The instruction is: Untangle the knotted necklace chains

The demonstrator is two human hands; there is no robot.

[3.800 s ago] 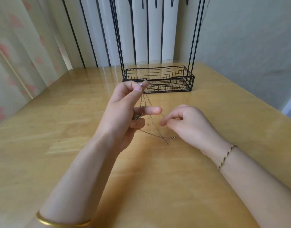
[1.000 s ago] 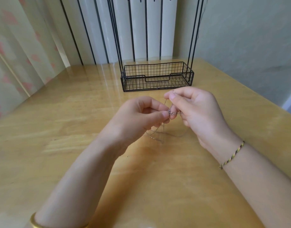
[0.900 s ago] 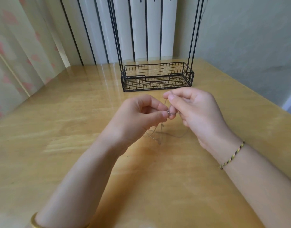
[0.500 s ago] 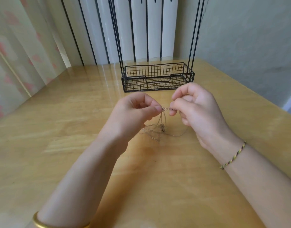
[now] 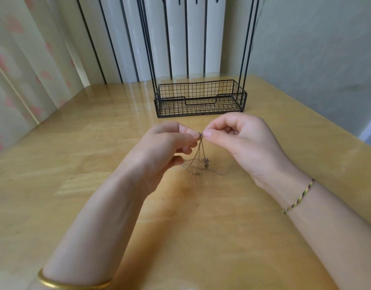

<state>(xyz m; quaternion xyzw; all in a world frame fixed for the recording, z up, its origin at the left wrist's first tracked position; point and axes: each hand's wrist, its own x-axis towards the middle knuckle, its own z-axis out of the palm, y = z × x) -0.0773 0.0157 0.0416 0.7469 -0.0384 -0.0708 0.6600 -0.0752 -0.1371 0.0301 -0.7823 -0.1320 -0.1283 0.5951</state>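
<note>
Necklace chains (image 5: pixel 203 151) hang in a fine bunch from a small knot (image 5: pixel 200 134), which is held up over the middle of the wooden table (image 5: pixel 75 164) between the two hands. The left hand (image 5: pixel 159 151) pinches the knot from the left, thumb and forefinger pressed together on it, its other fingers curled in under the palm. The right hand (image 5: pixel 241 143) pinches the same spot from the right — thumb (image 5: pixel 209 133) and forefinger clamped on the chain, the remaining fingers folded loosely. The fingertips of both hands almost meet at the knot.

Below the knot several strands drop and fan apart. Their slack lies in loose loops on the tabletop, running left under the left hand and right toward the right wrist. A tiny bead or clasp (image 5: pixel 206 162) dangles on one strand just above the wood — too small to tell which.

A gold bangle (image 5: pixel 71 284) circles the left forearm at the near edge, and a braided yellow-and-dark cord bracelet (image 5: pixel 297 196) circles the right wrist. On the far side of the table stands a black wire basket (image 5: pixel 201 99), with thin black rods (image 5: pixel 246 38) rising from its ends. A pale curtain (image 5: pixel 23 59) with pink blotches hangs at the left.
</note>
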